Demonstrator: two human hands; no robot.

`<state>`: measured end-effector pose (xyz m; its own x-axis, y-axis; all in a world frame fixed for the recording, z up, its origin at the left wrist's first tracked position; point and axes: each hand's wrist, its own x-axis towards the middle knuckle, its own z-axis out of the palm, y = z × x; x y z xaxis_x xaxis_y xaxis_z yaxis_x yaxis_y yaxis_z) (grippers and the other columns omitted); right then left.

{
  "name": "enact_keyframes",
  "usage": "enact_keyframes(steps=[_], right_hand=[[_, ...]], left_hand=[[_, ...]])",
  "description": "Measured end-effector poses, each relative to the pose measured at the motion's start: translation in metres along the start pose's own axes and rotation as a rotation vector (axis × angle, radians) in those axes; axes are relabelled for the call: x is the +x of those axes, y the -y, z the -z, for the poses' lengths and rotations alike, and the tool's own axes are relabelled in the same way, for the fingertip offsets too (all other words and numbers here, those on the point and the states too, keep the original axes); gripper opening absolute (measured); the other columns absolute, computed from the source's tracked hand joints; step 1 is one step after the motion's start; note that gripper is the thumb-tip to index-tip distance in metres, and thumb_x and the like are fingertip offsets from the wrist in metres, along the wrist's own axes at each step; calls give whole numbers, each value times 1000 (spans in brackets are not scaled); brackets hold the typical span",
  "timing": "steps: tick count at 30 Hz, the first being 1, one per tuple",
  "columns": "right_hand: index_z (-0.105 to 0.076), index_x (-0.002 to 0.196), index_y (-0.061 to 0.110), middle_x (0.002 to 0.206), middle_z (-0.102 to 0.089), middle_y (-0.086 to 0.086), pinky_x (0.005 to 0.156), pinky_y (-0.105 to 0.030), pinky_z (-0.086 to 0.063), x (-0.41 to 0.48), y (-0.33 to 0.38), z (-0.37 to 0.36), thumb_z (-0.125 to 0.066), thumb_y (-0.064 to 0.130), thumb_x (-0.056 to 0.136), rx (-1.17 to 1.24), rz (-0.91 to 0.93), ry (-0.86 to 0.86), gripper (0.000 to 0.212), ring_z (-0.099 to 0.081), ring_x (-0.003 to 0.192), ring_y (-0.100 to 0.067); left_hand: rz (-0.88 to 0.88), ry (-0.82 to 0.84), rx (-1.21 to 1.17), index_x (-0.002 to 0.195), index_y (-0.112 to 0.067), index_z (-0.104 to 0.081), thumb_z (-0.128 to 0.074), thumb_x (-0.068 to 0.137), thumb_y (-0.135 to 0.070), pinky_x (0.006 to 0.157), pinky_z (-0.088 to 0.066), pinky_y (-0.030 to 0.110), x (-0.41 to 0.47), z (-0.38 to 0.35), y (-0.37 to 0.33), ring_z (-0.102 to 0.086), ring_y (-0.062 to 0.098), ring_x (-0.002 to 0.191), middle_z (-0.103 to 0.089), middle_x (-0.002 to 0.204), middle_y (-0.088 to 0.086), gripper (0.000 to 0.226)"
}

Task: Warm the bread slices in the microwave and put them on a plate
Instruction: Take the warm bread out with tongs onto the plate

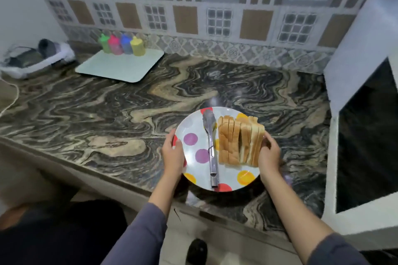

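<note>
A white plate (pixel 193 127) with coloured dots sits over the marble counter near its front edge. Several bread slices (pixel 239 142) stand side by side on its right half. Metal tongs (pixel 210 148) lie lengthwise down the middle of the plate. My left hand (pixel 173 154) grips the plate's left rim, thumb on top. My right hand (pixel 269 155) holds the right rim, its fingers against the outermost slice. The white microwave (pixel 357 75) stands at the right with its dark door facing me.
A pale tray (pixel 120 66) lies at the back left with several coloured bottles (pixel 121 45) on it. A white basket (pixel 32 60) with dark items is at the far left, beside a cord. The marble counter (pixel 107 114) spreads between them.
</note>
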<state>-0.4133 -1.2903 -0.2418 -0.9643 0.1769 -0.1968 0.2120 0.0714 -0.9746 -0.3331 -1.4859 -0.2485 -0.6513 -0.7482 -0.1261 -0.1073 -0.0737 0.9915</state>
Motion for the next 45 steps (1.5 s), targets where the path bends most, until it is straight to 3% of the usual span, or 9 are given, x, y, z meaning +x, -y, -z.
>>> enact_keyframes(steps=[3,13,17,19,26,35,40,42,45], right_hand=[[-54,122,10,117,-58,-7,84,-31,-42,21,4,-1,-37,6,97,-82,-57,-99,30,-53,107,-21],[-63,108,3,105,-64,-14,72,-29,-37,47,1,3,-43,1,93,-370,-84,-237,25,-50,84,-21],[-67,105,1,100,-67,-14,70,-27,-37,42,1,12,-48,2,91,-384,-76,-230,24,-56,85,-23],[-69,104,1,103,-69,-16,71,-25,-38,48,-13,11,-50,2,89,-404,-173,-472,24,-61,91,-28],[-72,105,8,105,-67,-16,72,-28,-40,51,-7,12,-55,4,86,-519,-120,-479,25,-60,94,-33],[-71,105,6,104,-67,-17,90,-37,-49,42,-3,12,-57,2,84,-484,-73,-420,26,-60,100,-34],[-69,108,10,104,-68,-13,79,-31,-47,22,4,21,-52,3,89,-444,-48,-309,27,-61,92,-25],[-66,112,8,108,-68,-11,79,-28,-47,12,11,25,-51,3,90,-412,-57,-269,27,-60,89,-19],[-60,122,11,121,-61,-7,89,-30,-48,-8,31,29,-53,7,91,-396,-5,-268,32,-58,107,-19]], left_hand=[[-32,110,62,121,-7,-58,-39,88,5,78,-49,15,37,-28,1,-58,22,106,-62,120,13,40],[-88,301,272,121,-7,-54,-41,88,5,70,-39,14,70,-54,-7,-54,17,103,-58,110,0,37],[-192,269,419,126,-5,-52,-43,89,2,81,-28,13,67,-57,-4,-45,17,104,-48,113,12,38],[-205,505,490,121,-4,-55,-41,88,4,74,-26,14,98,-90,14,-44,21,98,-41,103,13,37],[-286,381,541,102,6,-58,-37,84,10,82,-30,22,90,-95,11,-38,23,94,-36,97,8,28],[-296,334,600,121,5,-52,-36,85,11,78,-16,12,89,-94,15,-34,34,114,-39,118,21,40],[-324,345,633,104,5,-52,-34,78,13,81,-18,15,75,-88,6,-29,32,115,-34,123,20,33],[-345,363,629,111,4,-50,-37,77,12,87,-22,20,65,-86,-1,-26,31,122,-31,129,18,38],[-382,368,579,129,2,-46,-44,82,6,102,-26,28,46,-92,-23,-27,30,129,-32,135,18,47]])
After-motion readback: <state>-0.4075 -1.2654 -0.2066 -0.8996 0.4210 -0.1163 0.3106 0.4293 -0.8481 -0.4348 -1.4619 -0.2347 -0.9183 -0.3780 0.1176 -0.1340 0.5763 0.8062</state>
